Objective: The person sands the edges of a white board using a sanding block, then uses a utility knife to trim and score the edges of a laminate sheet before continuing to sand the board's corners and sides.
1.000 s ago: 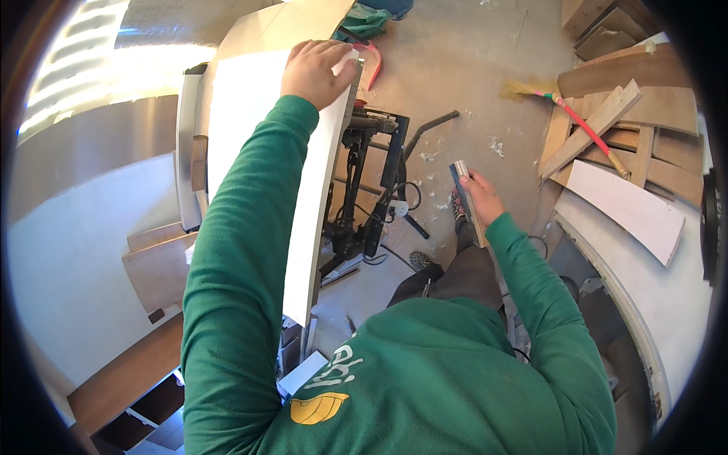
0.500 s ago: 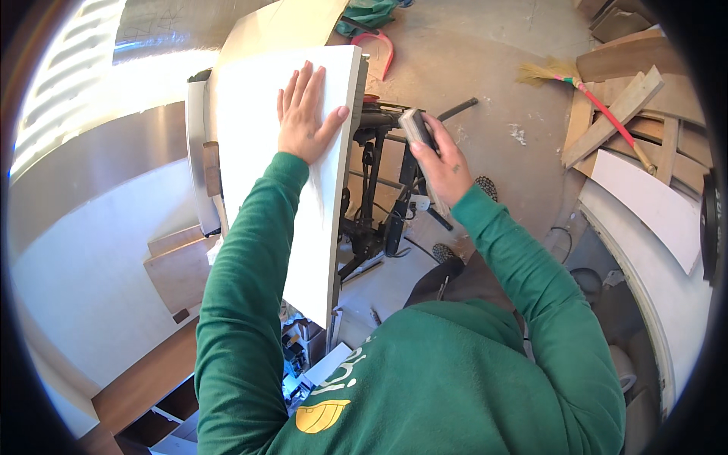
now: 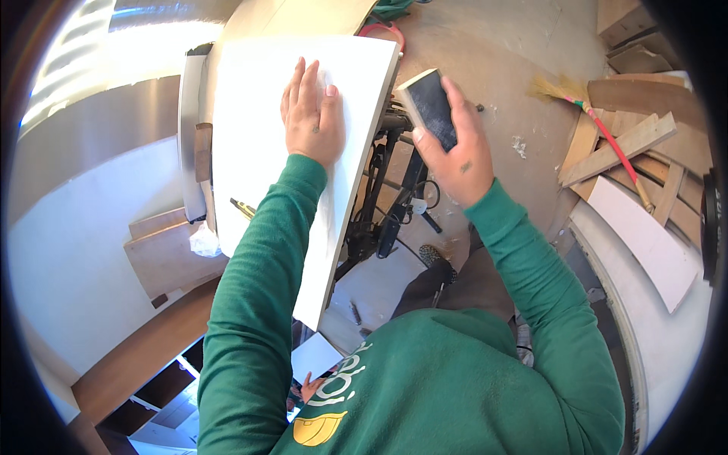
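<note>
Dusty concrete floor (image 3: pixel 500 45) lies beyond a white panel (image 3: pixel 258 129), where the left hand (image 3: pixel 311 114) presses flat, fingers together. Just right, the right hand (image 3: pixel 455 152) grips a dark sanding block (image 3: pixel 428 106) at the panel's edge, higher and closer than half a second ago.

A dark sanding block (image 3: pixel 429 108) meets the flat white board's (image 3: pixel 250 144) right edge.

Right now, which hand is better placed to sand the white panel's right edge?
Right. The right hand already grips the sanding block beside that edge, while the left hand lies flat on the white panel, steadying it.
</note>
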Tool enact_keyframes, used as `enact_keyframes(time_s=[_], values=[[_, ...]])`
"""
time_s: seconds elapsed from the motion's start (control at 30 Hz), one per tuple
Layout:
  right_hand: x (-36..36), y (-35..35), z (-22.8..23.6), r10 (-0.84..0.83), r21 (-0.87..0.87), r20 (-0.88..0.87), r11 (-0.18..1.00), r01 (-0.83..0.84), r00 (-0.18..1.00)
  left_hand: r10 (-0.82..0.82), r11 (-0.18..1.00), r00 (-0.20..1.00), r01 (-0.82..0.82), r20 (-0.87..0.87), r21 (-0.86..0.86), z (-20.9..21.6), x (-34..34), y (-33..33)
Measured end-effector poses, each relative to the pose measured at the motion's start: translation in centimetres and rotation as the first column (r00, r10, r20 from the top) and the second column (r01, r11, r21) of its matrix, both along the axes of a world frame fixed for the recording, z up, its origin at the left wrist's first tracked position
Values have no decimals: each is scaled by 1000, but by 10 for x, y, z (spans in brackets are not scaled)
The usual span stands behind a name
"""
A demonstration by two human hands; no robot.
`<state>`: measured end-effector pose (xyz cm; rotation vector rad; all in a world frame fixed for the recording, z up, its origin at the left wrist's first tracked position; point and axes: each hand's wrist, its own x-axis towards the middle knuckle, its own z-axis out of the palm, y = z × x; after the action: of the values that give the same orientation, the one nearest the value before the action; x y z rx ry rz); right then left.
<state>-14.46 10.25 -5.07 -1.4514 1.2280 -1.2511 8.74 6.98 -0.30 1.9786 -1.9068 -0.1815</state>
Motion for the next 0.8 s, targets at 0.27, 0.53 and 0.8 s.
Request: enact_keyframes(time_s=[0.27,0.53,0.8], values=[[10,0,25,272,-81,-282,949,-306,920,-28,999,999,28,-24,-23,-1,4,2],[-5,-70,47,186,-3,-517,976,-219,836,-46,999,999,45,-24,-30,0,3,0],[2,-50,43,284,19,-492,949,-316,823,-38,999,999,37,-29,-31,-2,11,3]])
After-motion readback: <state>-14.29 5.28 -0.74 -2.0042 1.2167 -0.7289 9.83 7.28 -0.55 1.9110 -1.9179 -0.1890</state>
